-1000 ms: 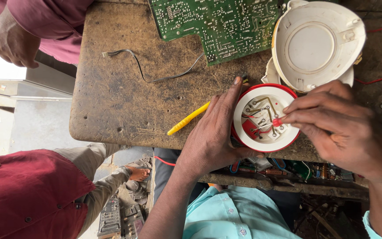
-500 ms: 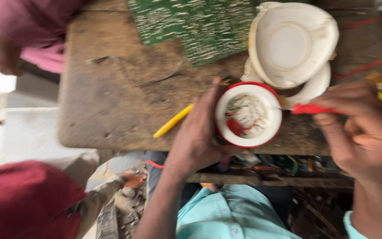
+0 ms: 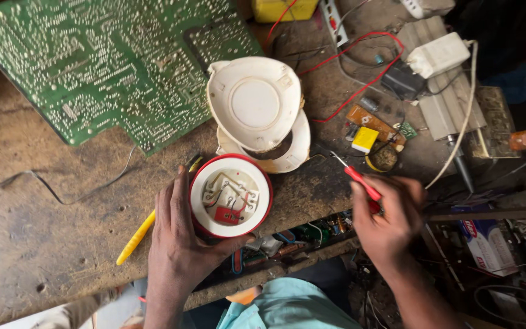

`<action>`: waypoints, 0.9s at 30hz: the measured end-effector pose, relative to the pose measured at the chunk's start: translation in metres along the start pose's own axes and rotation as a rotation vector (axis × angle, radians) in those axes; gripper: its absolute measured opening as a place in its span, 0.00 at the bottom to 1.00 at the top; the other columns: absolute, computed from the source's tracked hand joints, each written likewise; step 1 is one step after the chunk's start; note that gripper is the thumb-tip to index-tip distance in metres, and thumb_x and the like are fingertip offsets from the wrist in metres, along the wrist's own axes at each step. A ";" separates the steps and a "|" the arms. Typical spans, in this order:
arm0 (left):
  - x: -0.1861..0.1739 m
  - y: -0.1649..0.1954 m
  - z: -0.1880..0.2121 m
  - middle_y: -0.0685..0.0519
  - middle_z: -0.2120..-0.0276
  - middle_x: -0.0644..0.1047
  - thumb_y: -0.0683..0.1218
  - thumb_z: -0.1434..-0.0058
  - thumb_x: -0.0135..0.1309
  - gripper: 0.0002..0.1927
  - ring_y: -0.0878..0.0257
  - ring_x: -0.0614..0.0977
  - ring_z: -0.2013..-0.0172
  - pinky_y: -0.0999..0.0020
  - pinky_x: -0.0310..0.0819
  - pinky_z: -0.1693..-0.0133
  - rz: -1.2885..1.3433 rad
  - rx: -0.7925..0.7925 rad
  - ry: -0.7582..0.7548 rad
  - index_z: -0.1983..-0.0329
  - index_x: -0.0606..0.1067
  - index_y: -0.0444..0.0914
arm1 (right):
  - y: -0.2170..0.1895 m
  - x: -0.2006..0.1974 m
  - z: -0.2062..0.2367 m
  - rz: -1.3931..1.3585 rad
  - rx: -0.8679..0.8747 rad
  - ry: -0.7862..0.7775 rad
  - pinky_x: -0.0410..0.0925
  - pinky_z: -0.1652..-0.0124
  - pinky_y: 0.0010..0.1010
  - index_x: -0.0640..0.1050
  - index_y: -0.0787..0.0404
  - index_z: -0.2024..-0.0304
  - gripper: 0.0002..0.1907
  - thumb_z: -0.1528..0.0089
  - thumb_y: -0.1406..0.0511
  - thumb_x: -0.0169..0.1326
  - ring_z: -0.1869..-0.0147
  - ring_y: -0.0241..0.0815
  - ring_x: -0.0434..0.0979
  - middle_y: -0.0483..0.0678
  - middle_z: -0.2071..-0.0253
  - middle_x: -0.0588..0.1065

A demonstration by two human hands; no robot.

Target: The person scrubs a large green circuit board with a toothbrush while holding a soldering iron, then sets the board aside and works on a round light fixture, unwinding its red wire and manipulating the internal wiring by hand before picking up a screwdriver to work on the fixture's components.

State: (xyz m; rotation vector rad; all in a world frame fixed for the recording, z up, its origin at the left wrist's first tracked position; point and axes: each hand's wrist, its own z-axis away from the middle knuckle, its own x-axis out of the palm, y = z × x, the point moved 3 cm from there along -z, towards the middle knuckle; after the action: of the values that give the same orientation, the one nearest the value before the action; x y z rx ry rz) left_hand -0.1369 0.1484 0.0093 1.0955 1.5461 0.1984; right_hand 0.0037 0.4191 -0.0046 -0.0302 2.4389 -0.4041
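**While gripped at the surface edge, round base turned wiring-up**

Where the worn wooden surface (image 3: 50, 244) ends near the bottom centre of the frame, sits a round red-rimmed base (image 3: 231, 195), tilted open-side up so that the white inner plate, small wires and red part face the camera. Cupped from the lower left by the left hand (image 3: 181, 244), fingers curled around the rim and thumb under the lower right edge, closed firmly on it, apparently to steady it for work inside. Right of centre, well apart from the base, the right hand (image 3: 388, 219), closed around the red handle of a screwdriver (image 3: 355, 178), thin shaft pointing up-left toward the white shells, tip off the base. Just above the base, two white plastic shells (image 3: 257, 113) stacked, seemingly set aside. Upper left, a large green circuit board (image 3: 105, 67) lying flat. Partly under the left hand, a yellow pen-like tool (image 3: 136, 236). Upper right, red wires (image 3: 360, 85), a white adapter (image 3: 438, 55) and small parts scattered.
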 end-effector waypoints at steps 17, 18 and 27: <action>0.007 0.010 0.008 0.35 0.42 0.66 0.62 0.68 0.76 0.68 0.37 0.73 0.44 0.46 0.74 0.50 -0.142 -0.005 0.070 0.29 0.56 0.29 | 0.097 -0.048 0.018 -0.122 0.379 0.234 0.65 0.43 0.28 0.65 0.67 0.36 0.19 0.25 0.75 0.58 0.42 0.39 0.72 0.53 0.40 0.72; 0.006 0.010 0.009 0.35 0.42 0.66 0.62 0.68 0.76 0.68 0.36 0.73 0.44 0.46 0.74 0.50 -0.152 -0.007 0.073 0.29 0.57 0.29 | 0.104 -0.056 0.031 -0.112 0.442 0.246 0.65 0.45 0.27 0.62 0.67 0.35 0.22 0.25 0.74 0.58 0.43 0.38 0.72 0.52 0.39 0.71; 0.011 0.014 0.008 0.34 0.41 0.65 0.61 0.68 0.76 0.67 0.37 0.73 0.43 0.46 0.74 0.47 -0.161 0.002 0.079 0.29 0.56 0.30 | 0.107 -0.055 0.066 -0.099 0.390 0.178 0.66 0.43 0.26 0.67 0.66 0.38 0.19 0.26 0.74 0.61 0.43 0.38 0.72 0.52 0.42 0.73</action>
State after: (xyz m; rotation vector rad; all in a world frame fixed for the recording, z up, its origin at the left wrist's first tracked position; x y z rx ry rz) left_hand -0.1222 0.1602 0.0084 0.9696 1.6969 0.1312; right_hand 0.0958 0.5093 -0.0514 0.0553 2.4934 -0.9565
